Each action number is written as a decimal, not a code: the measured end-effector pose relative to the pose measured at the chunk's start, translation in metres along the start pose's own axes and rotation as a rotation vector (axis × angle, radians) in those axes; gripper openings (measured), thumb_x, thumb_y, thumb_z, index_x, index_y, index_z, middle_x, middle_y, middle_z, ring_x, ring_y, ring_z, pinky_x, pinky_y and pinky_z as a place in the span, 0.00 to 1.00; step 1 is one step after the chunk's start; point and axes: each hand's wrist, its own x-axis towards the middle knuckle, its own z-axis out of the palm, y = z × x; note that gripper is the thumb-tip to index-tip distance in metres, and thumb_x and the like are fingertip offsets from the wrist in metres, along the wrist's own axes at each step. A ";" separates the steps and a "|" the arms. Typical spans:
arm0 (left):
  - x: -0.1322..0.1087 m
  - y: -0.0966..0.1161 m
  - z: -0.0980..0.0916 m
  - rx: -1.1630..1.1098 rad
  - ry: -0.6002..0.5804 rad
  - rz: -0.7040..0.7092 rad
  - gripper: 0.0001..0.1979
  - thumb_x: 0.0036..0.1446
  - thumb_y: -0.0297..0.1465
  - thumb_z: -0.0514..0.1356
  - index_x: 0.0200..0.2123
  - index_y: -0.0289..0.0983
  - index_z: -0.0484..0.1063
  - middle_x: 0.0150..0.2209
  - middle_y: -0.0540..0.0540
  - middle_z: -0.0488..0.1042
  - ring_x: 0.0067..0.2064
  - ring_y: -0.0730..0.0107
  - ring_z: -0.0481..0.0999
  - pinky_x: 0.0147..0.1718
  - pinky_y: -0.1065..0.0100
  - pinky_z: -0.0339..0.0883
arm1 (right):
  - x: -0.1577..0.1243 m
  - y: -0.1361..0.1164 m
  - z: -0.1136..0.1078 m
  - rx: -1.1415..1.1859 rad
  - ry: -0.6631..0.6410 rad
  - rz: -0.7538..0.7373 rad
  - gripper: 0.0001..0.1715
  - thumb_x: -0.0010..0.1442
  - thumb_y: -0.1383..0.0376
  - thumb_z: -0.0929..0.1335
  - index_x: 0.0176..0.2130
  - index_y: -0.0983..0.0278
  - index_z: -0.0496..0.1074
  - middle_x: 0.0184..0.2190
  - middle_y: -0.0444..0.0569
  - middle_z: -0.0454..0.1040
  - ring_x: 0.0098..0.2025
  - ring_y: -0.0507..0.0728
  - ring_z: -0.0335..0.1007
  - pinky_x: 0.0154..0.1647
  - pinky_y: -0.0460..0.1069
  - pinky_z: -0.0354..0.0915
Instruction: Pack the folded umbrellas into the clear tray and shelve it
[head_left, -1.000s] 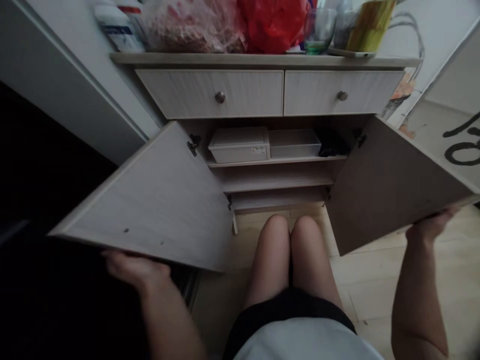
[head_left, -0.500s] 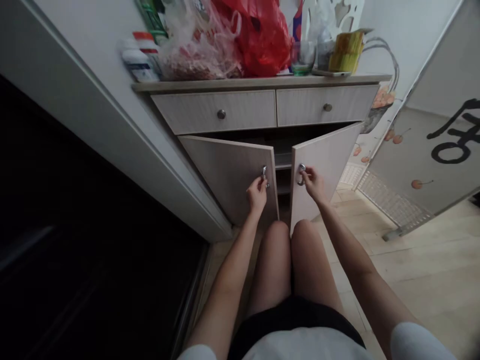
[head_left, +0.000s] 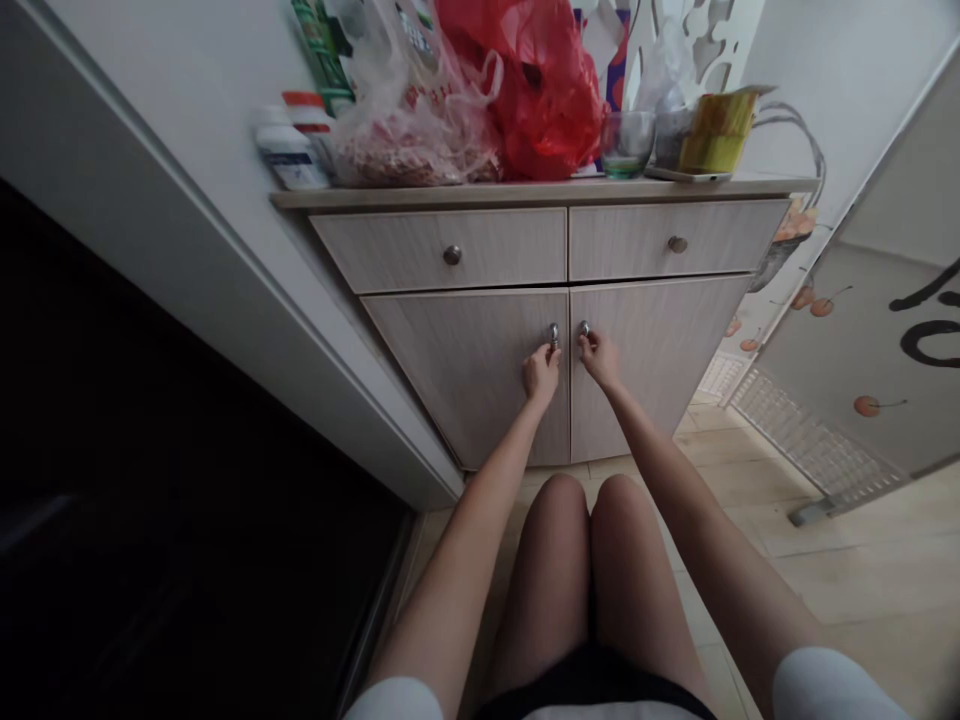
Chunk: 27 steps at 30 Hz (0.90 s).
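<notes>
Both doors of a pale wood-grain cabinet lie flush with its front, side by side. My left hand (head_left: 541,373) pinches the metal handle (head_left: 554,334) of the left cabinet door (head_left: 465,350). On the right cabinet door (head_left: 652,350), the fingers of my right hand (head_left: 599,358) are closed on the other metal handle (head_left: 584,328), covering its lower part. Above the doors are two drawers, the left drawer (head_left: 390,245) and the right drawer (head_left: 630,240), each with a round knob.
On the cabinet top (head_left: 540,192) stand white bottles (head_left: 289,150), a clear plastic bag (head_left: 416,120), a red bag (head_left: 551,110), a glass (head_left: 627,145) and a yellow container (head_left: 716,132). A wall edge rises at left; a cherry-patterned panel (head_left: 885,350) stands at right.
The two cabinet doors have swung from partly open to closed, hiding the shelves inside. Both my hands have moved forward and closer together, still on the handles.
</notes>
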 end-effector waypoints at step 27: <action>-0.017 -0.029 0.007 -0.296 -0.017 0.009 0.12 0.66 0.30 0.58 0.47 0.34 0.79 0.48 0.37 0.81 0.49 0.63 0.81 0.51 0.64 0.70 | -0.007 0.018 0.006 0.416 0.117 0.085 0.36 0.64 0.40 0.62 0.51 0.67 0.70 0.47 0.62 0.76 0.45 0.59 0.76 0.47 0.54 0.71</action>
